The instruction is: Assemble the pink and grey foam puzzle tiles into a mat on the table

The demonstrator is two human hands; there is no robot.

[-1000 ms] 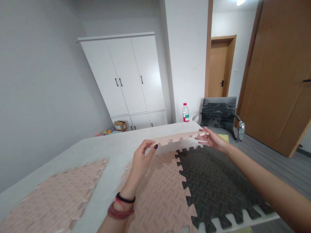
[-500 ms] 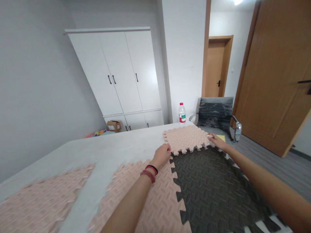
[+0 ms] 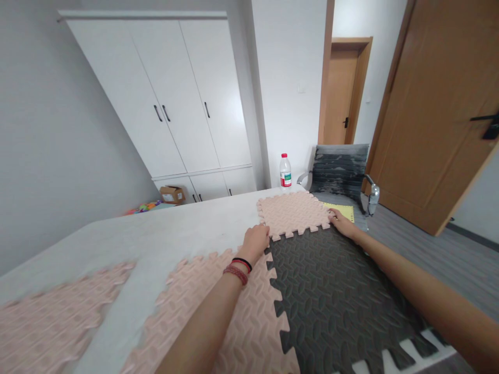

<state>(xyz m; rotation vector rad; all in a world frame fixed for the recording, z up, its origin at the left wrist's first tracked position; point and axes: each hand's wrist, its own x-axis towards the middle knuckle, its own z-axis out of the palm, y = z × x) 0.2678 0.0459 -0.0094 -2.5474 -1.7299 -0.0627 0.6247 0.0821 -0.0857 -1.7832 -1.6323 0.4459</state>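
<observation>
A far pink foam tile with toothed edges lies along the far edge of a black foam tile. My left hand, with two bracelets at the wrist, is closed at the far tile's near left corner; its fingertips are partly hidden. At the near right corner, the fingers of my right hand pinch the same tile's edge. Beneath my left forearm a nearer pink foam tile meets the black tile's left side in an interlocking seam.
Another pink foam tile lies apart at left on the white table. A red-capped bottle stands at the far table edge. Behind is a grey chair with a yellow sheet over its seat. A white cabinet stands behind.
My view has tilted down slightly and shifted. Both hands stay at the far pink tile's near corners. Its near edge looks flatter at the right, and more of the yellow sheet shows.
</observation>
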